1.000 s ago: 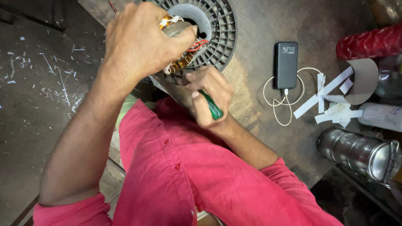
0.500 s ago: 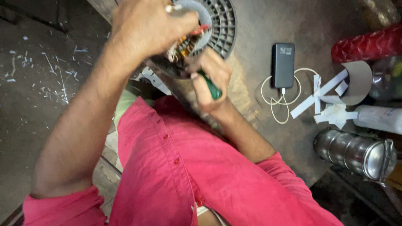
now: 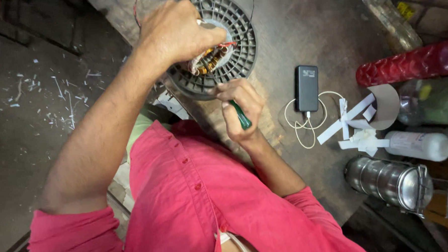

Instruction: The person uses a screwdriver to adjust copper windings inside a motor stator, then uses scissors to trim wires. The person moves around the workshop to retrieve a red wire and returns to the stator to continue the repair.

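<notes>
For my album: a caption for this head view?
Left hand grips copper windings on grey ribbed housing; right hand holds green-handled screwdriver.

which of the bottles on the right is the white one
The white bottle lying on its side just above the steel tiffin; the others above it are red and clear greenish.

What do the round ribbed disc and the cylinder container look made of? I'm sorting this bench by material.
The round ribbed disc looks like matte grey moulded plastic, going by its thin radial ribs, though cast metal is possible. The cylinder container looks like shiny steel: it is mirror-bright, with banded tiers and a wire clasp.
</notes>
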